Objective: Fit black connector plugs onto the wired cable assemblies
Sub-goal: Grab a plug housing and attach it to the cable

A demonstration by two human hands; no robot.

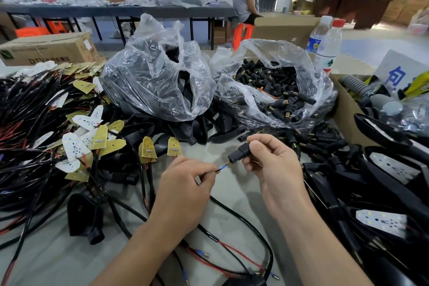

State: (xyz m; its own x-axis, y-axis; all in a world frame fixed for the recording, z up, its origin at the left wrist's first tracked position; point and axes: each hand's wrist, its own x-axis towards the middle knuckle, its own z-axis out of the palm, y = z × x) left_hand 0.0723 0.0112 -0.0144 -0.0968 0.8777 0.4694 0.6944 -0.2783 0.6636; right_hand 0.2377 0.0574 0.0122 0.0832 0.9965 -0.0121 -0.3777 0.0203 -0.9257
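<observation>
Your right hand [271,165] pinches a black connector plug [239,152] above the near middle of the counter [58,258]. Your left hand [185,183] pinches a wire [218,170] whose blue-sleeved tip sits at the plug's end. Farther off, the right clear bag [262,46] holds loose black plugs, and the left clear bag [144,42] holds dark parts.

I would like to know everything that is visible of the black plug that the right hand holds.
The black plug is short and round, matte like rubber or plastic, with a thicker collar. The right hand pinches its rear between thumb and fingers, above the table. It lies tilted, its front end pointing down-left. There the blue-sleeved wire tip, pinched by the left hand, meets it; whether it is inside cannot be told.
</observation>
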